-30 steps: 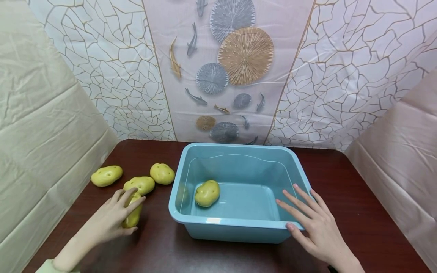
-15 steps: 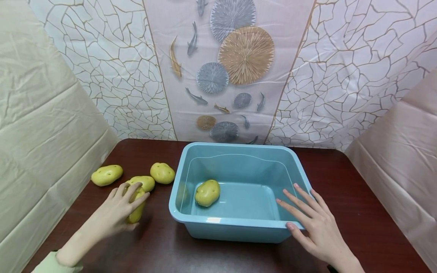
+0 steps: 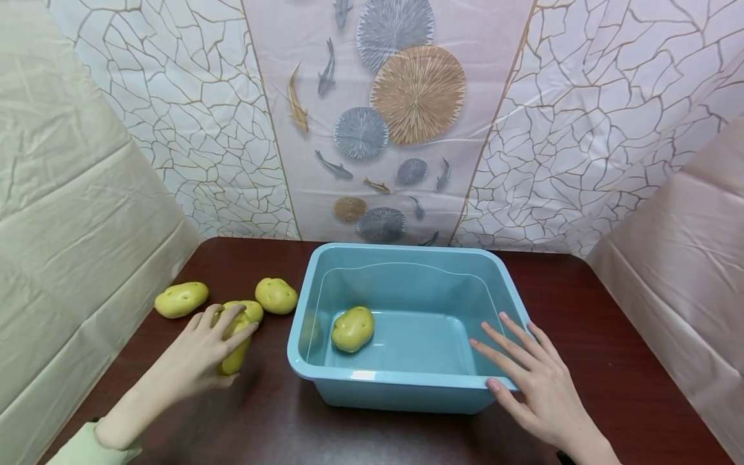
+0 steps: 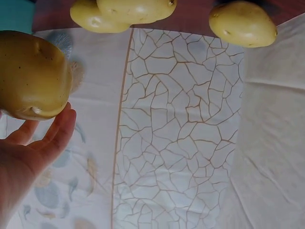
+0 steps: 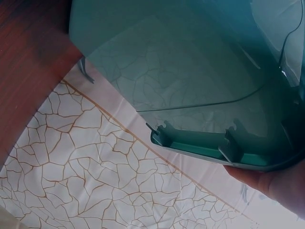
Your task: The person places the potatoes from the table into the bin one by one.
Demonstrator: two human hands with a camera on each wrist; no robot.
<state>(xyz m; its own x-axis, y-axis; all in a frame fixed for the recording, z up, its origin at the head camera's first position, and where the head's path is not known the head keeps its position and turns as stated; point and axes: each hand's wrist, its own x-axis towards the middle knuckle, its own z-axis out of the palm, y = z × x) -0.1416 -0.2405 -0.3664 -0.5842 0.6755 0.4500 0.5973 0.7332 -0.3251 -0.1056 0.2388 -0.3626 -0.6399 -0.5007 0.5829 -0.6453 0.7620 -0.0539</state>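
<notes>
In the head view my left hand grips a yellow potato, fingers over its top and thumb at its near side. The left wrist view shows this potato against the curled fingers. Just behind it lies another potato, partly covered by the hand. My right hand rests on the near right corner of a light blue plastic basin, its fingers spread and straight over the rim. One potato lies inside the basin at the left.
Two more potatoes lie on the dark red-brown table: one at the far left, one beside the basin's left wall. A patterned cloth hangs behind the table, with plain pale cloth at both sides.
My left hand has shifted slightly forward and to the right with the potato, covering more of the one behind it. My right hand and the basin have stayed in place.
</notes>
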